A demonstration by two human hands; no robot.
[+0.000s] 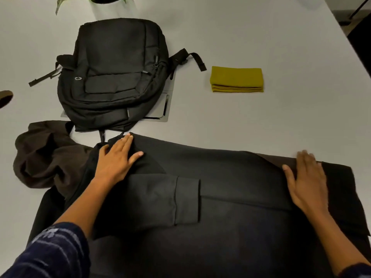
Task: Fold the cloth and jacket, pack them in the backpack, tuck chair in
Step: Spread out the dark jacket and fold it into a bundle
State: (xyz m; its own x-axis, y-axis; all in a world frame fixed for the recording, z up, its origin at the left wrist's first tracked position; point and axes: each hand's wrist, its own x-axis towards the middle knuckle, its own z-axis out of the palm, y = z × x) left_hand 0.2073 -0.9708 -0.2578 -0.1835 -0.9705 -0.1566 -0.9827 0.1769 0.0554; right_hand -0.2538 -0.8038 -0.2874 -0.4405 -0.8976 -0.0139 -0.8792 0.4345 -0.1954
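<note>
**Two flat hands on one jacket**

On the pale grey table lie three task items, one of each: a jacket, a folded cloth and a backpack.

One black jacket is spread across the near edge of the table, filling most of the foreground. It is dark and matte; one sleeve is folded across the body, its cuff ending near the middle. A brownish hood or lining bunches up at the jacket's left end.

Two hands rest on it. The left hand lies palm down near the collar end, fingers straight and slightly spread, pressing the fabric and gripping nothing. The right hand lies palm down near the jacket's right end, fingers extended and a little blurred, likewise holding nothing. Both forearms show dark blue patterned sleeves.

One mustard-yellow cloth sits folded into a neat rectangular stack, well apart from the jacket, to the right of the backpack.

One black backpack lies flat, front side up, its zips appearing closed, its straps trailing to both sides. It rests partly over a flat grey panel in the tabletop. One potted plant shows at the far edge.
</note>
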